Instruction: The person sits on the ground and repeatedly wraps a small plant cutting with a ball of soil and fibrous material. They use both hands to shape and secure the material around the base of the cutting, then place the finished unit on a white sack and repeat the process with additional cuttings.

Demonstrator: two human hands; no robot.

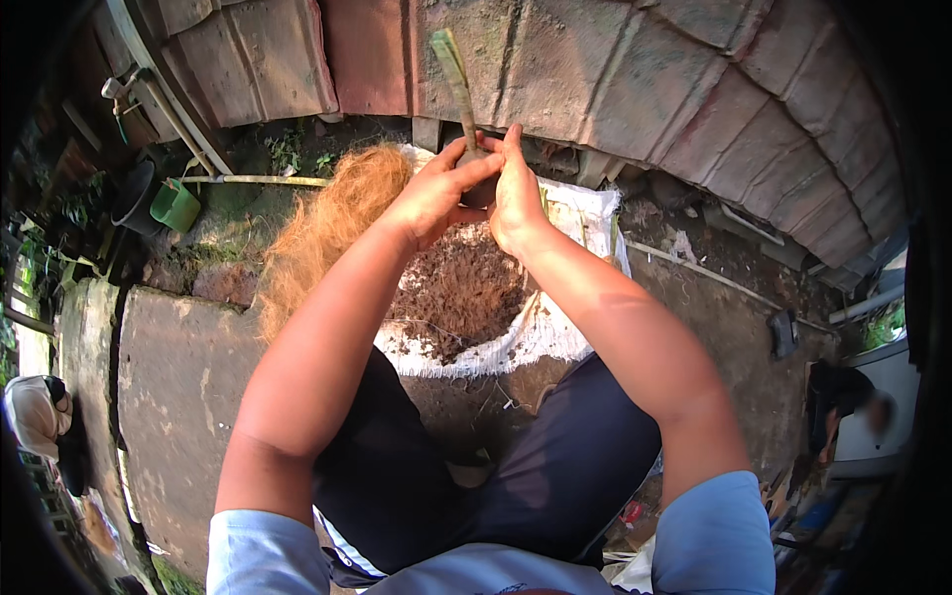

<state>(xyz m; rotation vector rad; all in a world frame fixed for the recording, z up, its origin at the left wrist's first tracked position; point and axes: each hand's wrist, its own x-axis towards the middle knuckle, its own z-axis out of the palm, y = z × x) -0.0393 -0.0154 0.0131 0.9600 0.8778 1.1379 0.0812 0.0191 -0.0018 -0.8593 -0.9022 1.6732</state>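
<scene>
My left hand (437, 187) is wrapped around the near left side of a dark ball of soil (480, 196), its thumb and fingers spread over the top and underside. From the ball rises a plant stem (455, 74) with a narrow greenish-brown upper end. My right hand (519, 195) cups the ball's right side, fingers held straight and pointing away. Fingers cover much of the ball. Below both hands, a heap of crumbly brown soil (461, 297) lies on a white woven plastic sack (537, 335). Loose tan fibre (327, 223) is piled by my left forearm.
Overlapping roof tiles (558, 67) edge the far side, close beyond my hands. A green bucket (176, 206) and a black bucket (135, 199) stand left, below a tap (114, 91). One person (44, 424) is at far left, another (840, 401) at far right.
</scene>
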